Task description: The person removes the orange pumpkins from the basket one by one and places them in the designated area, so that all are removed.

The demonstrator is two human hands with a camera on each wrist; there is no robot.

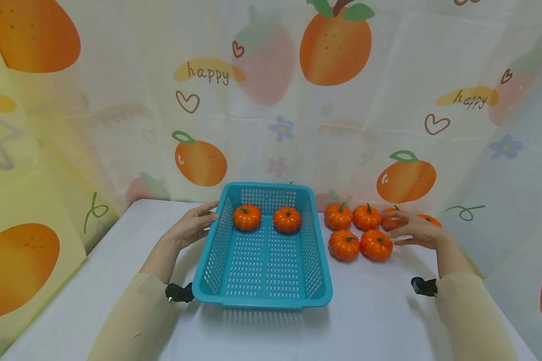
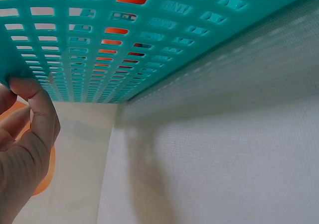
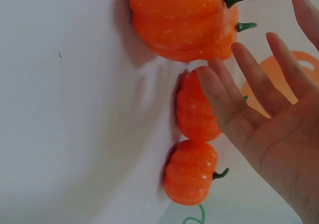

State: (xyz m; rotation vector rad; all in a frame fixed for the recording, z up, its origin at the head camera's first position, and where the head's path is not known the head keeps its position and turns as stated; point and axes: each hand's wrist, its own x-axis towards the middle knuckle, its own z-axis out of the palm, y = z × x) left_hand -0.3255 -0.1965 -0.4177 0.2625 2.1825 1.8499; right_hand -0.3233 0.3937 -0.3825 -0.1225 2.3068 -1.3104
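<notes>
A teal plastic basket [image 1: 264,302] with slotted walls stands in the middle of the table. Two small orange pumpkins, one at the left [image 1: 247,217] and one at the right [image 1: 287,219], sit inside near its far wall. My left hand [image 1: 193,225] grips the basket's left rim, and in the left wrist view the bent fingers [image 2: 42,107] show against the edge. Over the right end of the pumpkin group hovers my right hand [image 1: 413,229], fingers spread and holding nothing. It partly covers a back-row pumpkin [image 1: 390,220]; a front-row pumpkin [image 1: 377,245] lies close to its fingertips.
Several more pumpkins [image 1: 344,245] stand in two rows right of the basket on the white table [image 1: 370,311]. A fruit-printed curtain [image 1: 271,125] hangs right behind the table's far edge, and a yellowish cloth [image 1: 27,200] hangs at the left.
</notes>
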